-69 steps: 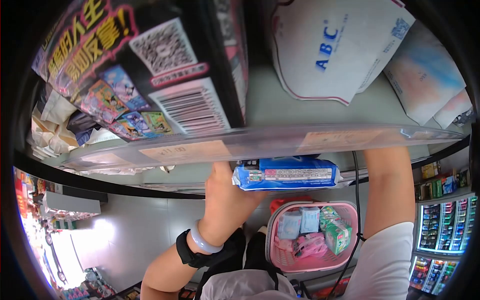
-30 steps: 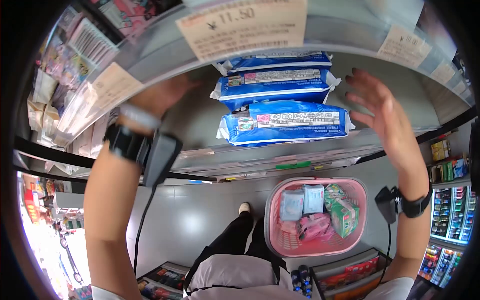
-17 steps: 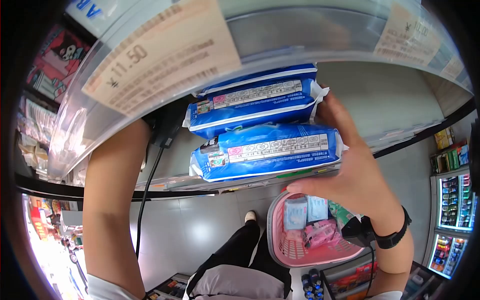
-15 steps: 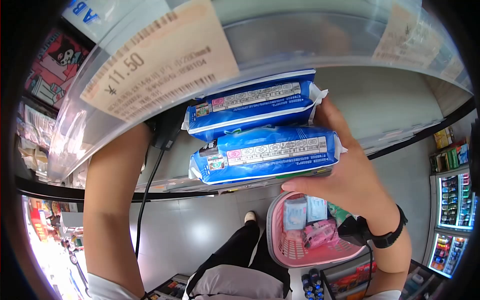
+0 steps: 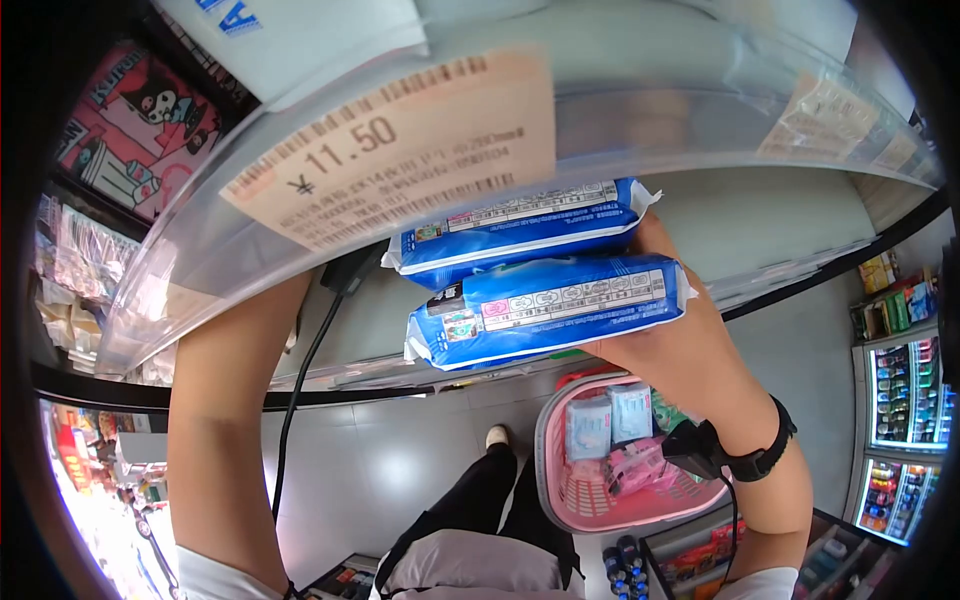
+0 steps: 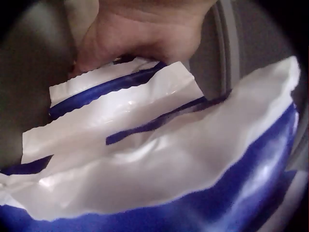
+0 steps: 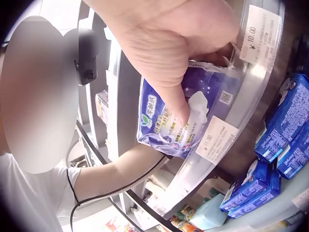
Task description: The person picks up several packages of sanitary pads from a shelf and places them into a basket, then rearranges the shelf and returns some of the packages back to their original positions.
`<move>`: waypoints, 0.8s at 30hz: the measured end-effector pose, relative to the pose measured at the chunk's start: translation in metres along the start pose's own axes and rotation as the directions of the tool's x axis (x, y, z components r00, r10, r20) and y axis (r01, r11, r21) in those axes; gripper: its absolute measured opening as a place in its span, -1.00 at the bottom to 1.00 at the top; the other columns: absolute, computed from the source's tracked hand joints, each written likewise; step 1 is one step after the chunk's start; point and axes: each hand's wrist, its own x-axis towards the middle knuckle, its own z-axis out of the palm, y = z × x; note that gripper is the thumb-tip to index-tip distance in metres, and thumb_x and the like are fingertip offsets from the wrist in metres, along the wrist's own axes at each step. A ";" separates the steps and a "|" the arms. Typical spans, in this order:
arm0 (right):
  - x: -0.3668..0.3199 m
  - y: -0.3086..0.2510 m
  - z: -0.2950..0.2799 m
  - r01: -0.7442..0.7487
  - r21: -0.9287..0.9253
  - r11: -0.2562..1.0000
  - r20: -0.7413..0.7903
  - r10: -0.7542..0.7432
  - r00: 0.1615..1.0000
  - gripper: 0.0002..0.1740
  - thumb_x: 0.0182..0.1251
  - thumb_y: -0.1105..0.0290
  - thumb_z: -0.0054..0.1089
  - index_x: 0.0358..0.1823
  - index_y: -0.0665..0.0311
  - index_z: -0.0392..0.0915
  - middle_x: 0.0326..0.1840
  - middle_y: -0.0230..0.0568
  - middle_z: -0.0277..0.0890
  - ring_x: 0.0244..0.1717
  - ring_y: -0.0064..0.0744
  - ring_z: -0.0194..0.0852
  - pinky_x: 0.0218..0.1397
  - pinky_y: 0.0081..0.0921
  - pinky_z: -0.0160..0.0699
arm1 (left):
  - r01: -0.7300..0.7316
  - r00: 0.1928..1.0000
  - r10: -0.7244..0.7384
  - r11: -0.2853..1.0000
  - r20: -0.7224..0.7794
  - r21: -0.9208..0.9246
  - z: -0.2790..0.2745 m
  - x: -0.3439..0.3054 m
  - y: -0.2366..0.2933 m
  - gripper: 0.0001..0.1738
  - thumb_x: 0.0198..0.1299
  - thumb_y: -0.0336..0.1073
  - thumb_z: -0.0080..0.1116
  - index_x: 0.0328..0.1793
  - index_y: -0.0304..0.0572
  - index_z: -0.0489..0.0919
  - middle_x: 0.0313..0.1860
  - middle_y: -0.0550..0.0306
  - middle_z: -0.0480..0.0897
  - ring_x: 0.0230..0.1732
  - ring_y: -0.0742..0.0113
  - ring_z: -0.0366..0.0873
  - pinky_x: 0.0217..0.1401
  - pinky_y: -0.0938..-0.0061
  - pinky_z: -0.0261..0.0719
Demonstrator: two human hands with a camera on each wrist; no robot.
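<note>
A row of blue sanitary pad packs stands on the lower shelf. The front pack (image 5: 550, 312) and the pack behind it (image 5: 530, 238) show their printed sides in the head view; price strip covers more at the back. My right hand (image 5: 672, 345) grips the row at its right end, thumb (image 7: 177, 108) pressed on the front pack's face, fingers hidden behind. My left hand (image 6: 145, 36) reaches in behind the row in the left wrist view, right at the rearmost pack's white end seam. Its fingers are mostly hidden, and I cannot tell how they lie.
A clear price strip with an 11.50 tag (image 5: 400, 140) hangs over the packs. On the floor below, a pink basket (image 5: 553, 500) holds several blue, pink and green packs. More blue packs (image 7: 287, 118) stand on another shelf level. A cable (image 5: 290, 420) runs along the left forearm.
Earlier, my left hand held one blue pack at the shelf edge; then both hands stood apart beside the row. Since then the right hand has taken hold and the left has reached behind.
</note>
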 end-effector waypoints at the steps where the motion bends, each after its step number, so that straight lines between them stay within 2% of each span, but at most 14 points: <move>1: 0.001 0.001 0.001 0.009 0.030 1.000 -0.003 -0.009 1.000 -0.01 -0.11 0.32 0.50 0.37 0.35 0.11 0.06 -0.01 0.48 0.03 0.05 0.48 0.08 -0.21 0.46 | -0.006 1.000 0.006 1.000 -0.001 0.015 -0.001 -0.006 -0.001 -0.39 0.34 0.10 -0.14 0.40 -0.06 0.27 0.35 0.04 0.34 0.34 0.10 0.26 0.25 0.06 0.32; 4: 0.003 -0.002 0.001 -0.008 0.074 0.997 -0.007 0.009 1.000 0.00 -0.12 0.32 0.52 0.36 0.35 0.12 0.06 -0.02 0.48 0.04 0.05 0.48 0.08 -0.23 0.45 | -0.030 1.000 0.030 0.998 0.003 0.062 -0.009 -0.040 -0.002 -0.39 0.34 0.10 -0.14 0.39 -0.06 0.27 0.35 0.04 0.34 0.34 0.11 0.27 0.25 0.06 0.33; 6: 0.003 -0.002 0.000 -0.032 0.090 0.995 -0.010 0.033 0.999 0.00 -0.14 0.32 0.53 0.36 0.34 0.13 0.07 -0.02 0.48 0.04 0.04 0.48 0.09 -0.24 0.45 | -0.049 0.999 0.048 0.994 0.008 0.097 0.009 -0.018 0.003 -0.39 0.34 0.10 -0.15 0.39 -0.06 0.27 0.35 0.05 0.34 0.34 0.11 0.27 0.24 0.06 0.33; 8: 0.003 -0.002 -0.001 -0.107 0.062 0.992 0.042 0.105 0.994 0.00 -0.16 0.31 0.54 0.34 0.33 0.15 0.05 -0.03 0.49 0.07 0.04 0.46 0.10 -0.25 0.44 | -0.071 0.997 0.070 0.988 0.009 0.135 0.035 0.107 -0.017 -0.39 0.34 0.10 -0.15 0.39 -0.07 0.28 0.35 0.05 0.34 0.34 0.11 0.27 0.24 0.07 0.33; 9: 0.003 -0.002 -0.001 -0.099 0.058 0.993 0.036 0.097 0.995 0.00 -0.16 0.31 0.54 0.34 0.33 0.15 0.05 -0.03 0.49 0.07 0.04 0.46 0.10 -0.25 0.44 | -0.085 0.996 0.084 0.984 0.011 0.156 0.037 0.115 -0.018 -0.39 0.34 0.10 -0.15 0.39 -0.07 0.28 0.35 0.05 0.34 0.34 0.11 0.27 0.24 0.07 0.34; 16: 0.003 0.003 -0.003 -0.095 0.078 0.992 0.053 0.091 0.994 -0.05 -0.17 0.31 0.55 0.28 0.33 0.18 0.05 0.04 0.50 0.09 0.07 0.45 0.13 -0.27 0.42 | -0.193 0.981 0.191 0.932 0.036 0.307 0.074 0.096 -0.029 -0.40 0.34 0.10 -0.15 0.38 -0.07 0.28 0.34 0.06 0.35 0.33 0.12 0.28 0.23 0.08 0.35; 18: 0.003 0.004 -0.003 -0.119 0.148 0.982 0.071 0.109 0.991 -0.09 -0.18 0.31 0.57 0.22 0.33 0.22 0.02 0.02 0.52 0.07 0.01 0.49 0.11 -0.31 0.43 | -0.224 0.974 0.225 0.909 0.038 0.351 0.075 0.094 -0.019 -0.40 0.34 0.10 -0.15 0.38 -0.07 0.28 0.34 0.06 0.35 0.33 0.12 0.28 0.23 0.08 0.35; 19: 0.003 0.005 -0.002 -0.103 0.145 0.984 0.066 0.094 0.993 -0.09 -0.18 0.31 0.57 0.22 0.33 0.22 0.02 0.02 0.52 0.07 0.01 0.49 0.11 -0.31 0.43 | -0.027 1.000 0.026 0.999 -0.014 -0.042 0.086 0.090 -0.017 -0.41 0.35 0.08 -0.15 0.38 -0.08 0.28 0.33 0.08 0.36 0.30 0.15 0.30 0.25 0.12 0.35; 20: 0.003 0.007 -0.001 -0.071 0.159 0.985 0.048 0.064 0.997 -0.11 -0.19 0.32 0.58 0.20 0.34 0.23 0.01 0.01 0.53 0.06 -0.04 0.51 0.10 -0.33 0.44 | 0.169 0.984 -0.176 0.887 0.024 -0.430 0.116 0.086 -0.003 -0.42 0.35 0.07 -0.14 0.37 -0.09 0.28 0.32 0.10 0.37 0.28 0.18 0.33 0.26 0.16 0.36; 21: 0.002 0.008 -0.001 -0.043 0.172 0.984 0.031 0.038 0.999 -0.12 -0.19 0.32 0.59 0.18 0.34 0.24 -0.01 0.00 0.54 0.05 -0.08 0.52 0.09 -0.36 0.45 | 0.249 0.935 -0.329 0.874 -0.131 -0.418 0.144 0.080 0.020 -0.41 0.37 0.07 -0.17 0.39 -0.13 0.26 0.33 0.11 0.36 0.27 0.19 0.34 0.31 0.26 0.33; 22: 0.002 0.008 -0.002 -0.032 0.167 0.985 0.025 0.028 0.999 -0.12 -0.19 0.32 0.59 0.18 0.34 0.24 -0.01 0.00 0.54 0.05 -0.08 0.52 0.09 -0.36 0.45 | 0.260 0.933 -0.340 0.867 -0.122 -0.425 0.146 0.078 0.010 -0.37 0.40 0.12 -0.23 0.39 -0.20 0.24 0.33 0.03 0.35 0.26 0.17 0.37 0.34 0.24 0.35; 24: 0.001 0.008 -0.004 -0.066 0.118 0.991 0.063 0.058 0.996 -0.17 -0.19 0.33 0.59 0.13 0.34 0.27 -0.03 -0.02 0.55 0.03 -0.16 0.53 0.10 -0.39 0.44 | 0.270 0.929 -0.355 0.839 -0.100 -0.472 0.169 0.069 0.022 -0.34 0.41 0.15 -0.29 0.37 -0.24 0.23 0.32 -0.04 0.35 0.26 0.14 0.39 0.31 0.24 0.40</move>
